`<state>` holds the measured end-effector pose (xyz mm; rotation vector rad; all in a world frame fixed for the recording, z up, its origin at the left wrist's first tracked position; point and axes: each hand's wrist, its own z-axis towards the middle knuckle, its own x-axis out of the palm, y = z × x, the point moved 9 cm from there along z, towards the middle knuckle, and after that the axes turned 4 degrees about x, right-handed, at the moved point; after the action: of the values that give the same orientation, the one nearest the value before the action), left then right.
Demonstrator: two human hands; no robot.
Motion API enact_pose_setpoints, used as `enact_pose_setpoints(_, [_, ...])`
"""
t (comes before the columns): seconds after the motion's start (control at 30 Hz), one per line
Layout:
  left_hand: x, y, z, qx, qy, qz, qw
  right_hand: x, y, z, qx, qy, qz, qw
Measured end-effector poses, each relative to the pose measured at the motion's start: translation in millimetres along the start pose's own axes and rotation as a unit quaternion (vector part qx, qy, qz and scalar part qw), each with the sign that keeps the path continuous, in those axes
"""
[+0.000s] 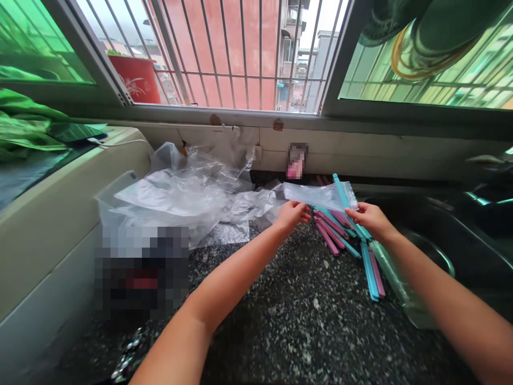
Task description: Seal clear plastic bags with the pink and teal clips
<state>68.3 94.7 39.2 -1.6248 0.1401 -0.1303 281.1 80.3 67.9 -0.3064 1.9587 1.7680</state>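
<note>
A small clear plastic bag (315, 195) is stretched between my two hands above the counter. My left hand (294, 215) has its fingers closed at the bag's lower left edge. At the other end, my right hand (371, 219) pinches the bag's corner together with a long blue plastic strip (340, 188), which looks like a bag-sealing clip and crosses the bag at a slant. Below the bag lies a loose pile of similar pink strips (327, 238) and blue strips (369, 270). Part of the pile is hidden behind the bag and my right hand.
Crumpled clear plastic bags (172, 198) heap on the left of the speckled dark counter (280, 310). A black sink (473, 240) is on the right, with a clear greenish package (401, 289) beside it. A barred window (224, 53) stands behind. Two areas are pixelated.
</note>
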Motion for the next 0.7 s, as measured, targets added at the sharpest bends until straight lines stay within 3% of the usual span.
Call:
enact_pose_setpoints(0.17, [17.4,-8,54,0.065,-0.005,0.126,0.990,-8,-7,50,-0.012,-0.006,-0.033,0.999])
enact_pose_setpoints(0.33, [18.1,-1,65,0.130,0.022,0.296,0.946,2,-24,100,0.005,-0.007,-0.076,0.997])
enact_pose_setpoints(0.4, [20.6,0,64,0.173,0.035,0.393,0.903,3,-34,116,0.027,-0.013,-0.107,0.994])
enact_pose_setpoints(0.47, [20.9,1,64,0.213,0.029,0.518,0.828,0,-37,128,0.038,-0.035,-0.168,0.984])
enact_pose_setpoints(0.53, [12.4,3,69,0.205,0.005,0.610,0.765,-1,-30,135,0.021,-0.057,-0.281,0.958])
enact_pose_setpoints(0.63, [-11.5,12,75,0.134,-0.013,0.647,0.750,14,-17,139,-0.015,-0.040,-0.445,0.894])
enact_pose_setpoints(0.7, [-22.7,15,73,0.109,-0.003,0.661,0.743,27,-14,139,-0.025,-0.020,-0.472,0.881])
